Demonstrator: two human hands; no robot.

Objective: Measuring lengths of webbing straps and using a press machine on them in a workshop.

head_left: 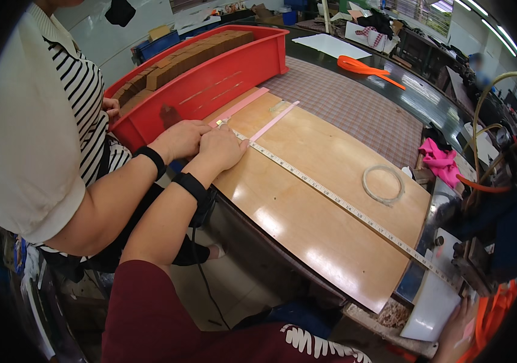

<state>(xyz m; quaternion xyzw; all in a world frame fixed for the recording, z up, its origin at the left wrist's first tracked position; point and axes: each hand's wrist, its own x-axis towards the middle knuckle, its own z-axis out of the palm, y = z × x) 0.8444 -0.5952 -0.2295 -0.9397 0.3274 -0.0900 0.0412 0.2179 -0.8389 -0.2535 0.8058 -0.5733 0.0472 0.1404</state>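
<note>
Pink strip (247, 101) end lies pressed under left hand (181, 138) and right hand (222, 148).

Single view only: head-worn fisheye, left of a side-by-side pair, so nothing overlaps with a second view. It looks down and forward from above the wearer's lap onto the glossy plywood worktop (325, 218), at close range. Forearms enter from lower left; both hands (201, 144) sit left of centre. Strong barrel distortion: the white measuring tape (331, 195) and the long red plastic bin (222, 78) bow toward the rim. Corners are vignetted black. The far workshop shows along the top edge, small and soft.
</note>
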